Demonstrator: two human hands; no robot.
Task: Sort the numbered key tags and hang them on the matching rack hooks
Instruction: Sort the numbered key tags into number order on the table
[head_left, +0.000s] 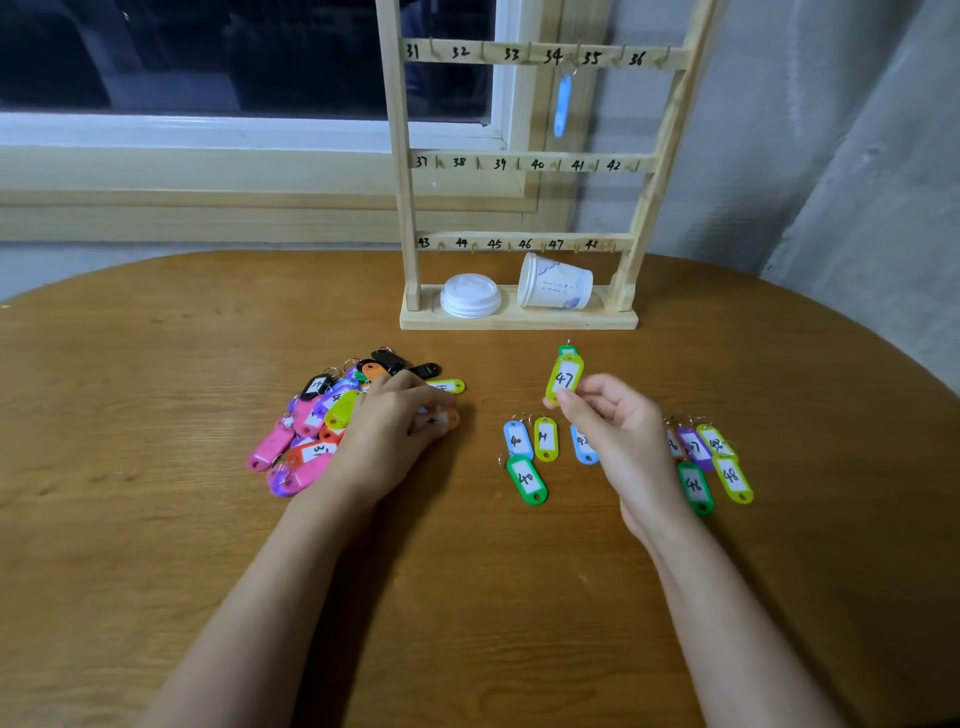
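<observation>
My right hand (618, 431) pinches a yellow-green tag marked 47 (564, 378) and holds it upright above the table, with a green tag just behind it. My left hand (395, 431) rests on a mixed heap of coloured key tags (311, 421), fingers closed on an orange tag (439, 420). Sorted tags lie in front: a blue 40 (517, 440), a yellow 41 (545, 439), a green 40 (527, 479). Further right lie a green 46 (695, 487) and a yellow 48 (732, 478). The wooden rack (524, 163) stands at the back, numbered 31 to 48. A blue tag (562, 104) hangs near hook 34.
A tipped paper cup (556, 285) and a stack of white lids (470, 295) lie on the rack's base. The round wooden table (467, 597) drops off at the left and right. A window sill runs behind the rack, and a grey wall stands to the right.
</observation>
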